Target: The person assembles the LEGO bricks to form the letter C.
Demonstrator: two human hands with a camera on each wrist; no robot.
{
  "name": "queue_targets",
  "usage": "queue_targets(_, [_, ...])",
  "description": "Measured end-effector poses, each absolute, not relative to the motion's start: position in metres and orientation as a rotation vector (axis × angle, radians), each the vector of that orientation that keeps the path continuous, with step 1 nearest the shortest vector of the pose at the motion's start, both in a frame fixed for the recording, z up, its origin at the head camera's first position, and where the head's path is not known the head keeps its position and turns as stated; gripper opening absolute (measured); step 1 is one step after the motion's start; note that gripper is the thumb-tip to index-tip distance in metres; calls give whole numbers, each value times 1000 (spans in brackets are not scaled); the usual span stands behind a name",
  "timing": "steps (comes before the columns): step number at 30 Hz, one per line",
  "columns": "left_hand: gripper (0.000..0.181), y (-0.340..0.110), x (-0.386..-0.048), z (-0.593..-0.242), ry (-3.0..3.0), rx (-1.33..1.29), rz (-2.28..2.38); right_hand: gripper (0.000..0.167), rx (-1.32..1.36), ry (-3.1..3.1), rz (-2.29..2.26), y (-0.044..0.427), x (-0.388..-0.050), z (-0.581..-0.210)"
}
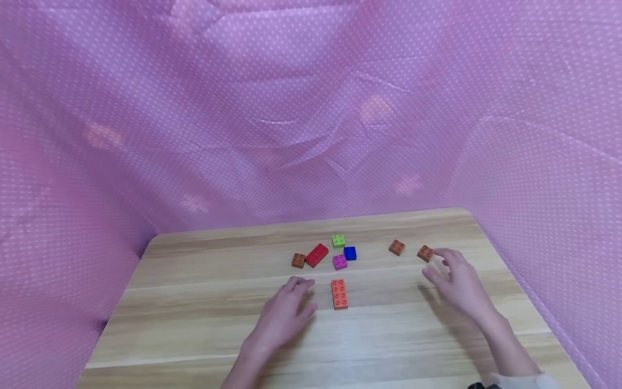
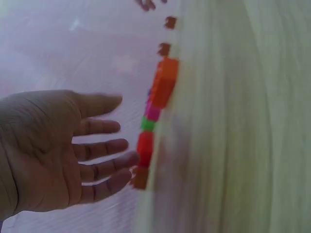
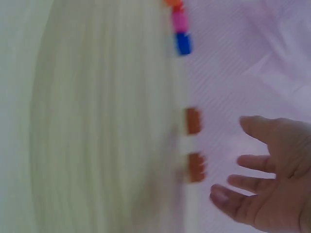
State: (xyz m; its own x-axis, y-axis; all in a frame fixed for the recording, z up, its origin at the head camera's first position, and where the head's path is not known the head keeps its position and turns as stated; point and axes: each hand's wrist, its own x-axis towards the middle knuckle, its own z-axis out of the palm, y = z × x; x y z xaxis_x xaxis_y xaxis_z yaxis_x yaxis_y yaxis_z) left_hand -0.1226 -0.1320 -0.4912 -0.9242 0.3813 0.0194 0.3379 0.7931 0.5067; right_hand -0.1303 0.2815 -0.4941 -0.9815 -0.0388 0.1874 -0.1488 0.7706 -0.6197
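My left hand hovers over the table, fingers spread and holding nothing, just left of an orange toy building brick. In the left wrist view its palm and straight fingers show plainly. At the right, my right hand has its fingertips by a brown brick; whether they touch is unclear. Thumb and fingers stand apart in the right wrist view, with no brick between them. Another brown brick lies to the left of that one.
Mid-table lie a red brick, a third brown brick, a lime green brick, a blue brick and a magenta brick. Pink dotted cloth hangs behind and beside the wooden table.
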Motion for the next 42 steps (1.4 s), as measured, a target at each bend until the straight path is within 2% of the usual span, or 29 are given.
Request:
queue_targets(6, [55,-110,-141,-509,2809,981,625,66,92,-2811,1013,298,-151,-513])
queue_targets(11, [52,-99,-152,-520,2736,1146,505,61,97,-2814,1035,302,-157,-525])
queue_targets(19, [39,-96,-160,-522,2769,1088,496,54,143,-2759,1010,302,-172,-536])
queue_targets(23, [41,-96,-160,-522,2760,1010,527,53,190,-2749,950,304,-182,-538])
queue_targets(28, [40,-95,-161,-521,2768,970,578,40,230,-2751,920,305,-189,-535])
queue_targets(36, [40,-92,-158,-527,2789,914,595,37,273,-2813,1050,292,-177,-534])
queue_targets(42, [39,-91,-156,-528,2783,870,682,38,438,-2780,1177,260,-161,-527])
